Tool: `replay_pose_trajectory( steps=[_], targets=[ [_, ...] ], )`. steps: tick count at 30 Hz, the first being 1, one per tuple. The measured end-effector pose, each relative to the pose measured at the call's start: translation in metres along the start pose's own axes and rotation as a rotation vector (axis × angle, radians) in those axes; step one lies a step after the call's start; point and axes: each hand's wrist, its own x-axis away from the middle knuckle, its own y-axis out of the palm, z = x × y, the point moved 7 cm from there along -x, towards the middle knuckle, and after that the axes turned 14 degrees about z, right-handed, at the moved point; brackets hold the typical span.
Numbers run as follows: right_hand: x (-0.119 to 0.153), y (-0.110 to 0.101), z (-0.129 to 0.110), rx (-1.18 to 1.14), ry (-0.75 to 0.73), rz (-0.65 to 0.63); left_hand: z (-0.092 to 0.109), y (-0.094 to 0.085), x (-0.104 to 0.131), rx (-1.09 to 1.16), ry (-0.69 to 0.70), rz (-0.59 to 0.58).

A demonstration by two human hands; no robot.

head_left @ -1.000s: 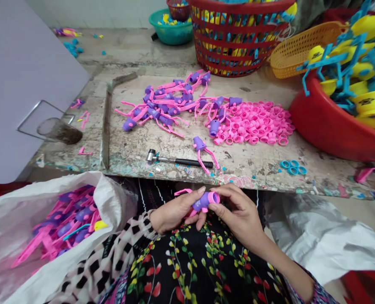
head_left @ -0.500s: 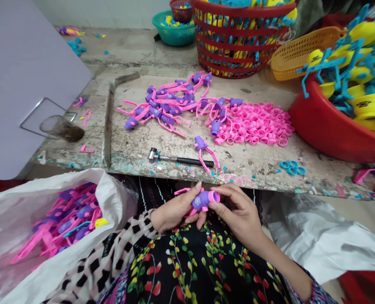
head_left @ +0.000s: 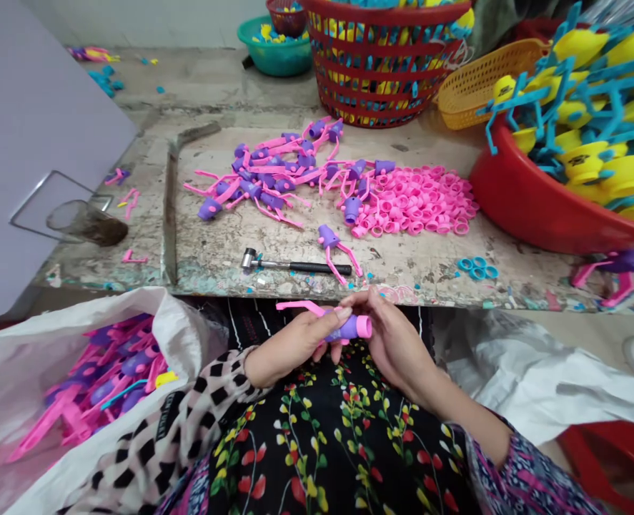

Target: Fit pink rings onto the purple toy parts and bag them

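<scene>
My left hand (head_left: 289, 348) is closed round a purple-and-pink plastic toy part (head_left: 344, 330), its thumb on top. One pink arm of the part sticks out to the left, and a pink ring (head_left: 364, 327) sits on its right end. My right hand (head_left: 394, 342) curls against the far side of the same part, with its fingertips over the purple body; its thumb is mostly hidden. Just beyond the hands, at the bench's front, lie a small hammer (head_left: 317, 268) with a black handle and another purple-and-pink toy part (head_left: 328, 237).
On the bench are a heap of similar toy parts (head_left: 263, 179) and a pile of pink rings (head_left: 421, 200). Several blue rings (head_left: 477, 268) lie near a red tub (head_left: 536, 214). A red basket (head_left: 375, 93) stands behind. A white sack (head_left: 171, 322) of toy parts is at left.
My right hand has shifted from pinching the pink ring to curling behind the toy part. The part has turned, so its pink arm now points up-left. The view has shifted slightly.
</scene>
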Motion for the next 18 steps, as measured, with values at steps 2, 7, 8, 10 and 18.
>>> replay_pose_trajectory(
  steps=[2,7,8,10,18],
  targets=[
    [-0.001,0.005,0.002,-0.083,0.08,0.052,0.003,-0.001,0.0,-0.066,0.008,0.032],
    [0.003,0.018,0.003,-0.121,0.152,0.034,0.007,0.005,0.002,-0.122,0.064,0.008],
    [0.005,0.02,0.004,-0.124,0.166,0.02,0.007,0.006,0.003,-0.125,0.071,0.012],
    [0.006,0.022,0.005,-0.141,0.199,0.0,0.007,0.007,0.004,-0.119,0.073,0.03],
    [0.01,0.023,0.011,-0.122,0.277,-0.057,-0.001,0.008,0.006,-0.233,0.039,0.058]
  ],
)
